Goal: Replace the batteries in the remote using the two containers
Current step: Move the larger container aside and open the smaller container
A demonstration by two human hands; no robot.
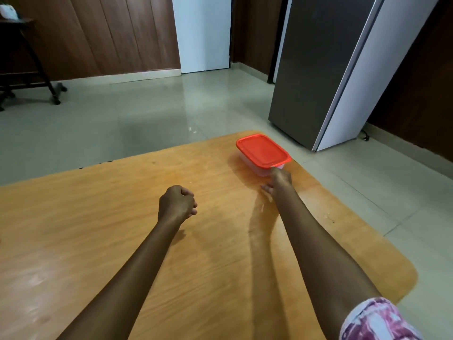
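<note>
A clear plastic container with a red lid (262,150) stands near the far right corner of the wooden table (122,241). My right hand (278,180) reaches out to its near side, fingertips touching the container's near wall under the lid edge. My left hand (177,202) hovers over the middle of the table as a loose fist, with nothing visible in it. No remote, no batteries and no second container are in view.
A grey refrigerator (331,69) stands on the tiled floor beyond the table's right corner. A dark wheeled stand (29,69) is at the far left by the wood-panelled wall. The table's far edge runs just behind the container.
</note>
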